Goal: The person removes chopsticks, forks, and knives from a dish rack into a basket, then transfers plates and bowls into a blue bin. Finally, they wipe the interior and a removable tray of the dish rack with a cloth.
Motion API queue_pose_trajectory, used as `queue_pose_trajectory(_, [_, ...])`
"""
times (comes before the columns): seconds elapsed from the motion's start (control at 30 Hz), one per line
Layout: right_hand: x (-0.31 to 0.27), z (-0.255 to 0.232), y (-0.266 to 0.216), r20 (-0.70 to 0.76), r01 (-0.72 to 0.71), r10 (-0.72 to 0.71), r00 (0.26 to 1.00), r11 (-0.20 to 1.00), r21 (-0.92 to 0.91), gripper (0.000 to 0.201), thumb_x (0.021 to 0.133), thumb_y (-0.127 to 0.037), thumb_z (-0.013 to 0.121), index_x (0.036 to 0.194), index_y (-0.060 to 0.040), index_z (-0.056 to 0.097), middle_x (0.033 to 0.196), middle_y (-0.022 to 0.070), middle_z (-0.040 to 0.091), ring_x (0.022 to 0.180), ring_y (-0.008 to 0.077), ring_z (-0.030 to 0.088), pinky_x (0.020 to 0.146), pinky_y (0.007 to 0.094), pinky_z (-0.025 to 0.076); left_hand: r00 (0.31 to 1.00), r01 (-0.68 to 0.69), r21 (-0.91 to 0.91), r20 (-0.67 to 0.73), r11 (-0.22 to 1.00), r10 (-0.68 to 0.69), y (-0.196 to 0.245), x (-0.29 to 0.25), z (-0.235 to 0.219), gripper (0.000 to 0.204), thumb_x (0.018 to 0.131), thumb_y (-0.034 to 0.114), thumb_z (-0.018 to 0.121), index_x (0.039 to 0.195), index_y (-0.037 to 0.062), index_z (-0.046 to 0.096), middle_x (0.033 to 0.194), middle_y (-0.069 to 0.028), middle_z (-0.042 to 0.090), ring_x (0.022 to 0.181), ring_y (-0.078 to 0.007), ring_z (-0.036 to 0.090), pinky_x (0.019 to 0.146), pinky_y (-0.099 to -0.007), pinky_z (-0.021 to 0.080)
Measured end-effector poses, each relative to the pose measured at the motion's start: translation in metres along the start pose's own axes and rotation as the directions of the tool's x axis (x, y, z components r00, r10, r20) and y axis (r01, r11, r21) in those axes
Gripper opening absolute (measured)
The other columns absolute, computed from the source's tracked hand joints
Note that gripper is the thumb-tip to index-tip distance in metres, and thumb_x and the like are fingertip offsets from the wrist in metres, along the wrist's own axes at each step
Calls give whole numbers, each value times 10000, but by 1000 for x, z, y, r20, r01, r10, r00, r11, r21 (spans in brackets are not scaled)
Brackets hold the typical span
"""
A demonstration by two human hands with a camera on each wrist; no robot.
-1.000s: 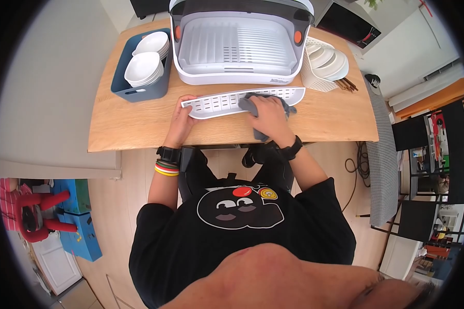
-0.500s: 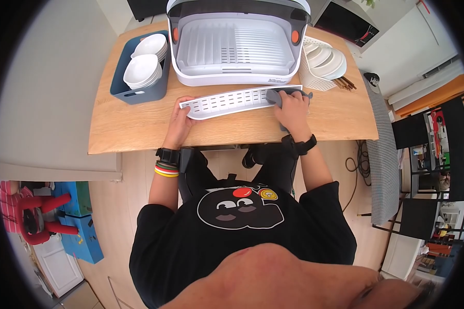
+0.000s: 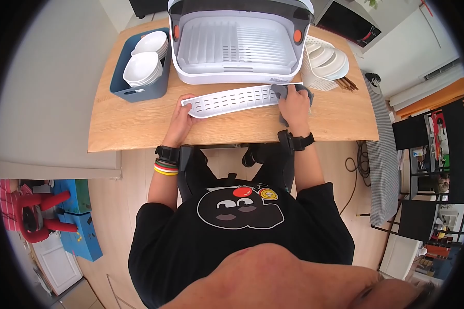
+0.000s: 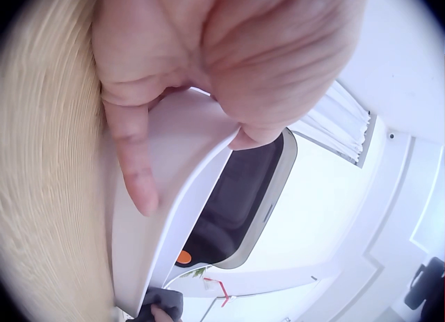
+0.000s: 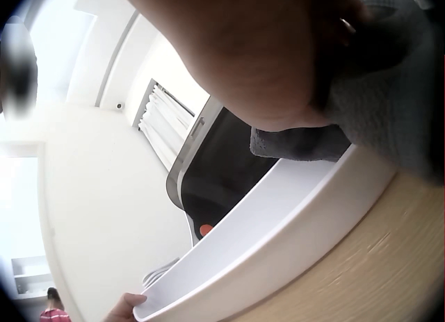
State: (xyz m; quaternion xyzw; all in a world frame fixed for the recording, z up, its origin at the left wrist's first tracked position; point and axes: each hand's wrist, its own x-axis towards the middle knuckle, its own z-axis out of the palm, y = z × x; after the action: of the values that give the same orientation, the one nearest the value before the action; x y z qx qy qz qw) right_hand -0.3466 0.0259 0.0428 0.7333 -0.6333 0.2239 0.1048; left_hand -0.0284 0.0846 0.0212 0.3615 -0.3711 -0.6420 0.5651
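Observation:
A long white slotted tray (image 3: 232,103) with a raised rim lies slightly slanted near the front of the table. My left hand (image 3: 178,123) grips its left end, the thumb over the rim. In the left wrist view, fingers (image 4: 135,166) lie along the tray's outer wall. At the right end my right hand (image 3: 295,110) holds a bunched grey cloth (image 3: 279,91) against the tray. The right wrist view shows the cloth (image 5: 396,86) draped over the tray's rim (image 5: 278,232); the fingertips are mostly hidden.
Behind the tray stands a white dish box (image 3: 232,79) with a raised dark lid and ribbed rack. A blue bin (image 3: 119,77) with stacked white bowls (image 3: 142,69) is at left. To the right, a white basket (image 3: 317,81) holds plates (image 3: 331,64) and brown chopsticks (image 3: 347,84).
My right hand has slid the grey cloth rightward along the tray, from right of its middle to its right end. The left hand keeps its grip at the left end.

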Motion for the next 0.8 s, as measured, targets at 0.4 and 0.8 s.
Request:
queue_pose_trajectory(0.4, [4, -3, -31, 100, -199, 173, 980, 877, 438, 259, 785, -195, 579, 961, -4, 581, 782, 248, 622, 792, 425, 570, 739, 491, 450, 999, 28, 17, 20, 999, -29, 1, 3, -2, 270, 947, 137, 313, 1197, 63, 383, 1173, -147, 497, 1084, -266, 548, 815, -374, 539])
queue_pose_trajectory(0.8, [-11, -4, -108, 162, -21, -78, 984, 847, 531, 271, 773, -186, 587, 1003, -43, 582, 820, 201, 633, 882, 385, 564, 767, 453, 460, 999, 20, 18, 45, 1000, -21, 2, 1, -4, 278, 957, 216, 350, 1189, 69, 398, 1170, -136, 498, 1087, -255, 529, 826, -381, 519])
